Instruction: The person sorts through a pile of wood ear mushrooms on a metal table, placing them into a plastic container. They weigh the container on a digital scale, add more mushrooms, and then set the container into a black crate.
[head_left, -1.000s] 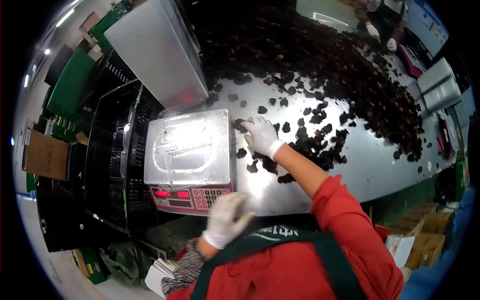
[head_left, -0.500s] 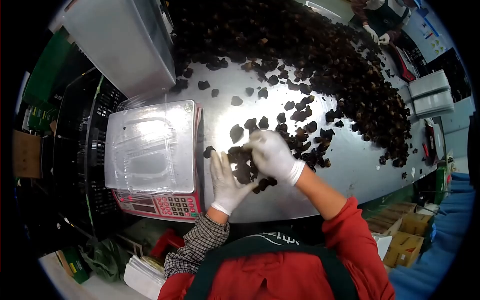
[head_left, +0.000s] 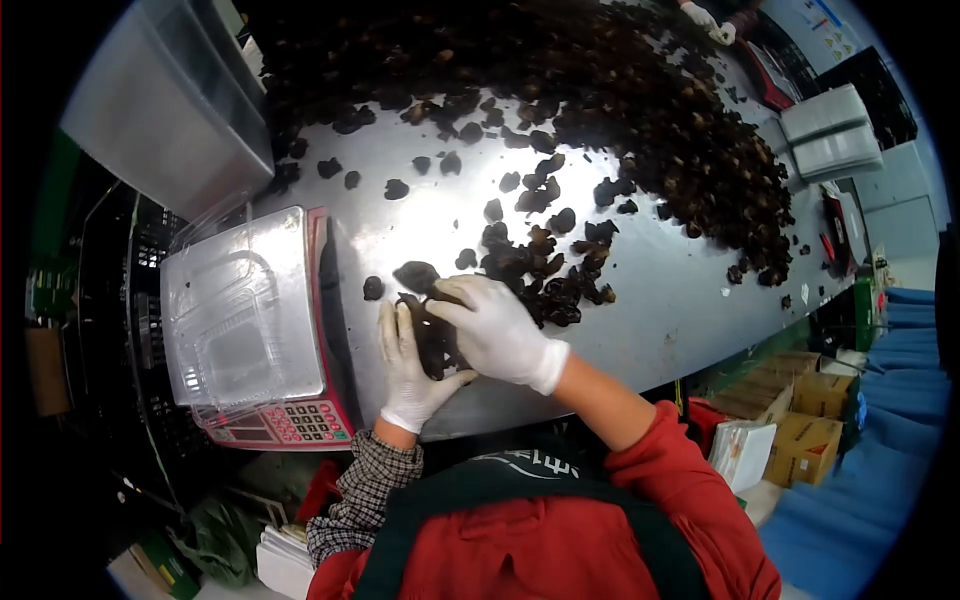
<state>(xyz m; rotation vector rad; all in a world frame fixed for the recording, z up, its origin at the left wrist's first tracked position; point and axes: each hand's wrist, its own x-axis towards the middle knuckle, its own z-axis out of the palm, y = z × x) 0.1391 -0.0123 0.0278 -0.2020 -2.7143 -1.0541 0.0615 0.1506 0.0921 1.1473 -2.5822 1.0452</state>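
Note:
Both hands wear white gloves and meet around a small heap of dark wood ear mushrooms [head_left: 432,338] on the metal table. My left hand [head_left: 408,378] lies along the heap's left side, fingers stretched forward and thumb spread to the right, cupping the pieces without gripping them. From the right, my right hand [head_left: 497,332] reaches over the heap with bent fingers closed on mushroom pieces; its fingertips are partly hidden. A larger flat mushroom [head_left: 416,276] shows just beyond the fingertips. Another small mushroom [head_left: 373,288] sits to the left, apart from both hands.
A scale [head_left: 245,310] with a clear plastic tray on its plate stands at left, a grey bin [head_left: 170,110] behind it. A large mushroom pile [head_left: 640,110] covers the table's far side. Across the table are a co-worker's gloved hands [head_left: 708,20] and stacked white trays [head_left: 830,135].
The camera view has shifted, so the scene sits farther left. My right hand has come closer to my left, and the mushrooms between them are more tightly gathered.

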